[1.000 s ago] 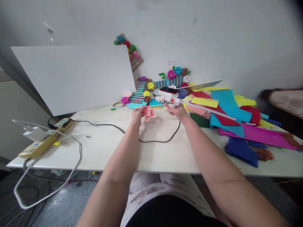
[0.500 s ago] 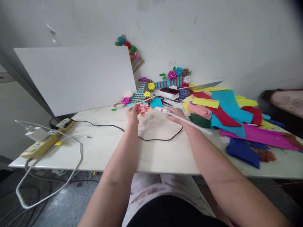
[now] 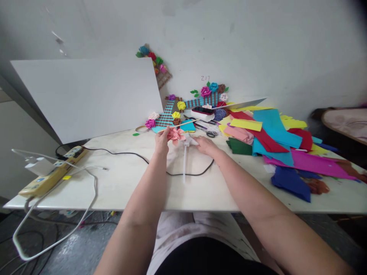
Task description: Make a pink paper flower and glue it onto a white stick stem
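Note:
Pinched in my left hand (image 3: 162, 141) is a pink crepe paper flower (image 3: 175, 134), its petals facing right. A thin wooden stick (image 3: 186, 123) also extends from those fingers, slanting up to the right. My right hand (image 3: 205, 146) is closed on a white hot glue gun (image 3: 187, 139), just right of the flower; the grip is largely hidden. A long pale glue stick (image 3: 184, 164) sticks out of the gun's rear toward me. The gun's nozzle is close to the petals, but I cannot tell whether they touch.
A black cord (image 3: 137, 154) loops across the white table (image 3: 123, 187) from a power strip (image 3: 54, 172) at left. Coloured crepe paper (image 3: 275, 141) piles up at right. Behind my hands are woven pieces with paper flowers (image 3: 166, 114), a phone (image 3: 203, 110) and scissors (image 3: 212, 134). A white board (image 3: 88, 99) leans back left.
The glue gun has moved left toward the flower and turned, so its glue stick points toward me instead of rightward. My right hand moved left with it. The left hand still holds the flower.

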{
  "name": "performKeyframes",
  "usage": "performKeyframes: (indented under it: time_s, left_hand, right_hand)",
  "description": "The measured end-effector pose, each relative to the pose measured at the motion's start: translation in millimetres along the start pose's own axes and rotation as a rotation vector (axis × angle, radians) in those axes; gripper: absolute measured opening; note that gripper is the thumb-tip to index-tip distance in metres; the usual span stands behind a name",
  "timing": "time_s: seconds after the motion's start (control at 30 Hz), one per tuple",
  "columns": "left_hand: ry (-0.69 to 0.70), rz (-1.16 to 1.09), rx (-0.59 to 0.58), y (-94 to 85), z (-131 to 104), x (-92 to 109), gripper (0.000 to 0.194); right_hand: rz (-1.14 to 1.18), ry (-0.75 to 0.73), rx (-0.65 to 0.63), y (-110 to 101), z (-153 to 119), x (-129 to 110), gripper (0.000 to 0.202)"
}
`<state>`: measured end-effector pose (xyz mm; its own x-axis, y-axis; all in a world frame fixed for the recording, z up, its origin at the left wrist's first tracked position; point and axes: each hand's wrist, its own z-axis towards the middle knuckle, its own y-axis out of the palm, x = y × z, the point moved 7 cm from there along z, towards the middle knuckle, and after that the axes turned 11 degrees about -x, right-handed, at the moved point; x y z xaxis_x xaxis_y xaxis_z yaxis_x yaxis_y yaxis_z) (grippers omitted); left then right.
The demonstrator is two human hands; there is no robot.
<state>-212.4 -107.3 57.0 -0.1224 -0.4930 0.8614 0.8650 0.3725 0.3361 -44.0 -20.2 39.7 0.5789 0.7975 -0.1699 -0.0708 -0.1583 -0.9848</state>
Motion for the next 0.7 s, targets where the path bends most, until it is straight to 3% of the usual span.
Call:
performKeyframes:
  time_s: [0.4, 0.53, 0.7]
  left_hand:
    - [-0.044, -0.004, -0.055, 4.9, 1.4, -9.1, 0.043]
    - [-0.054, 0.004, -0.078, 5.8, 1.7, -11.3, 0.043]
    - [-0.072, 0.038, -0.108, 10.0, -0.4, -11.3, 0.043]
  right_hand:
    - [-0.142, 0.072, 0.031, -4.2, -5.9, -16.7, 0.043]
    - [-0.202, 0.031, 0.180, -16.4, -12.2, -18.3, 0.033]
    - [-0.162, -0.047, 0.502, -37.9, -24.6, -24.8, 0.028]
